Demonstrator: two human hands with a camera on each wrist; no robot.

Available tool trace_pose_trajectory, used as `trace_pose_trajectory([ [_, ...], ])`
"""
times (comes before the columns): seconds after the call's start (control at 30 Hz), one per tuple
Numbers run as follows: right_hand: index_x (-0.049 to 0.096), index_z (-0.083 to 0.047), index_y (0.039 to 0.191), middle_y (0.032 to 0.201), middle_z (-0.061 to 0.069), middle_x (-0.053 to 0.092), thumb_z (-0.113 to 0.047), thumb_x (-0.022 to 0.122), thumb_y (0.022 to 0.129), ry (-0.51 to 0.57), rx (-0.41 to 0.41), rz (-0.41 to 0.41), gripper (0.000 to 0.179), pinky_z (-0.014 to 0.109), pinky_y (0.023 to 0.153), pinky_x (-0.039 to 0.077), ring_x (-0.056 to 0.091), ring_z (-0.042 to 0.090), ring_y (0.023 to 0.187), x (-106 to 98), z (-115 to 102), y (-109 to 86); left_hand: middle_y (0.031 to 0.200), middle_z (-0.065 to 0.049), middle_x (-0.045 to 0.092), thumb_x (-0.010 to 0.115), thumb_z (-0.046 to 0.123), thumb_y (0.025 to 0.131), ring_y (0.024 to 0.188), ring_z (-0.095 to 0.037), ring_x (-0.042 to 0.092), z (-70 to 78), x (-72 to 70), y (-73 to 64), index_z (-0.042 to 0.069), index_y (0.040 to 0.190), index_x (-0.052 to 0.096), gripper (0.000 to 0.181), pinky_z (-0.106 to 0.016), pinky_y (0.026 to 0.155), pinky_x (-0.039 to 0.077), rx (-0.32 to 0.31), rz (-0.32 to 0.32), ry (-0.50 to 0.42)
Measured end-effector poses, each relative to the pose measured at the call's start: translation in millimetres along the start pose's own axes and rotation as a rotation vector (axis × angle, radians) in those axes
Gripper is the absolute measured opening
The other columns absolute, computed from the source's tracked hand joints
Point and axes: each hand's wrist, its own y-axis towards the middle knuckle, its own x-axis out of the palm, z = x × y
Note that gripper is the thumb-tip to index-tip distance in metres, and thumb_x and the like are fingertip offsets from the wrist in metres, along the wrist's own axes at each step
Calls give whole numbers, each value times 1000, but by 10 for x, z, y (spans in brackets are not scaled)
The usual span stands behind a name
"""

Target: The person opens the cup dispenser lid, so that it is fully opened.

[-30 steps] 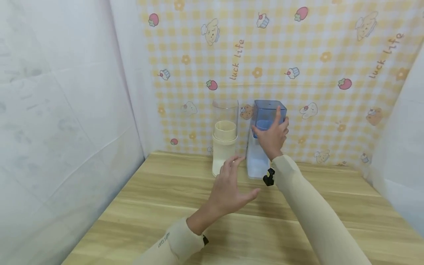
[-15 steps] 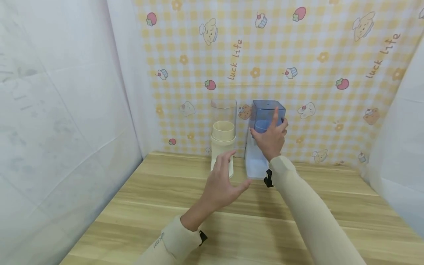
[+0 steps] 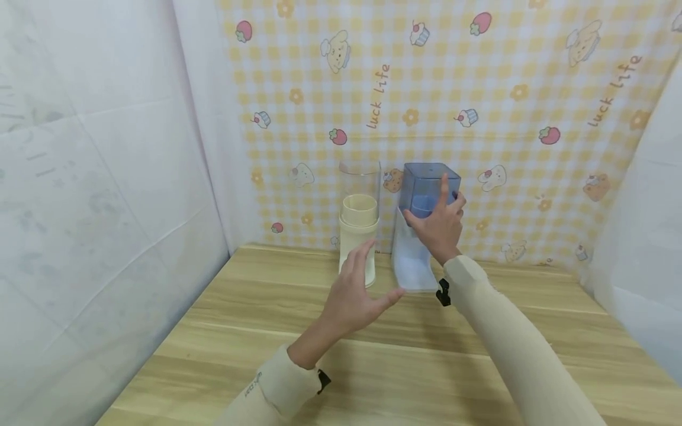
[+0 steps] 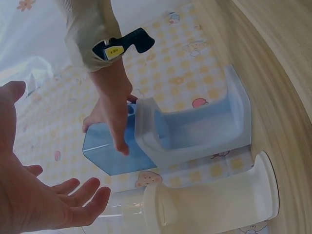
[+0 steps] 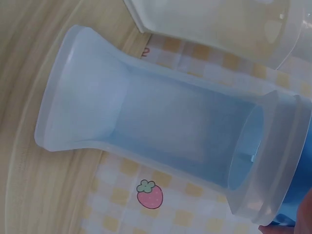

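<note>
My right hand grips the clear blue top of a blue-and-white dispenser, thumb on its left side and fingers on its right. The dispenser stands on the table near the back cloth, with a hollow stand and a round opening under the top, as the right wrist view shows. To its left is a cream dispenser with a clear round tube on top. In front of the cream one my left hand hovers with relaxed, spread fingers and holds nothing; the left wrist view shows its palm facing the dispensers.
The wooden table spreads out in front of both dispensers. A yellow checked cloth hangs right behind them. White sheets close off the left and right sides.
The blue-and-white dispenser has turned slightly and its base has come a little nearer, with my right hand still on its top. My left hand has shifted a little left, off the gap between the dispensers.
</note>
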Motion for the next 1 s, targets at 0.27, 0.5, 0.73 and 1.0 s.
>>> trace_pose_trajectory([
  [0.27,4,-33,159,140,38,28,-52,81,73,5,-27,-12,117,54,54,49,52,42,70,-187,18,-136,157,-5,32,69,60,84,139,-29,39,-82,10,-13,19,157,22,96,-57,100,44,-19,-3,-19],
  [0.5,7,-25,160,135,40,31,-47,85,71,52,-125,-16,120,52,52,46,46,36,61,-359,15,-270,157,-2,32,71,60,83,136,-31,42,-127,-4,-20,22,157,22,97,-57,99,45,-75,-23,-51],
  [0.73,11,-26,159,133,36,35,-46,88,67,83,-130,-28,122,51,53,47,49,37,65,-535,-18,-408,157,-2,31,70,62,83,133,-34,45,-119,-31,-38,26,157,19,97,-59,95,46,-123,-69,-84],
  [1.0,10,-27,159,140,32,33,-26,92,66,269,-166,-105,125,61,81,51,52,47,109,-795,-3,-543,157,1,31,70,64,81,134,-29,44,-79,-92,-51,30,157,18,98,-59,93,47,-149,-75,-110],
])
